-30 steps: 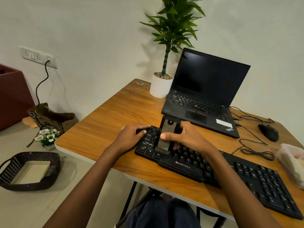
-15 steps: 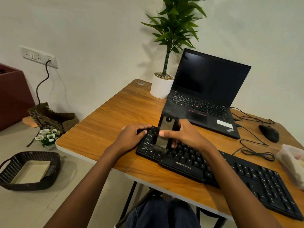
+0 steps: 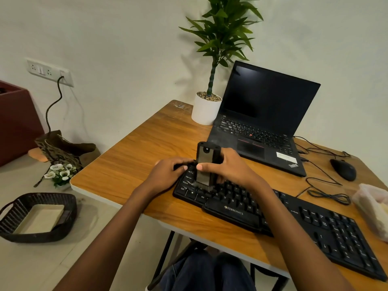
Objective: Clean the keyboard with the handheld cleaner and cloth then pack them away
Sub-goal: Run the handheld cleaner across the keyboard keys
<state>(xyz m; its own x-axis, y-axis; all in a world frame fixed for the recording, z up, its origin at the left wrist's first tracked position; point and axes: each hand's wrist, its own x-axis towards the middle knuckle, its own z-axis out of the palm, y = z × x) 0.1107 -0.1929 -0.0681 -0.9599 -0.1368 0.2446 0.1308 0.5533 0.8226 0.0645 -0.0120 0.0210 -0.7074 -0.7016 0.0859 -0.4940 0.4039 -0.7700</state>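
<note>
The wooden table (image 3: 130, 156) fills the middle of the frame. The long black keyboard (image 3: 315, 227) lies on it and runs from the middle down to the lower right.

A dark woven basket (image 3: 12, 217) sits on the floor at the lower left, with a pale tray inside. It may be where the things get packed, but I cannot tell. A pale soft bundle (image 3: 373, 208) sits on the table at the right edge of the frame, just beside the keyboard. It may be the cloth, but I cannot be sure.

In the middle of the frame, the right hand (image 3: 233, 171) grips the handheld cleaner (image 3: 204, 166), with the thumb in front and the fingers behind. Just to its left, the left hand (image 3: 168, 173) holds the left end of the keyboard with bent fingers, likely to stop it sliding. The cleaner stands up straight, and its brush end touches the keys near that left end.

So the brushing part is going on, and it looks early. The cleaner is at one end, and a long row of keys waits to the lower right. Nobody is holding a cloth, so I think the wiping is not done yet. Nothing is packed away yet either.
</note>
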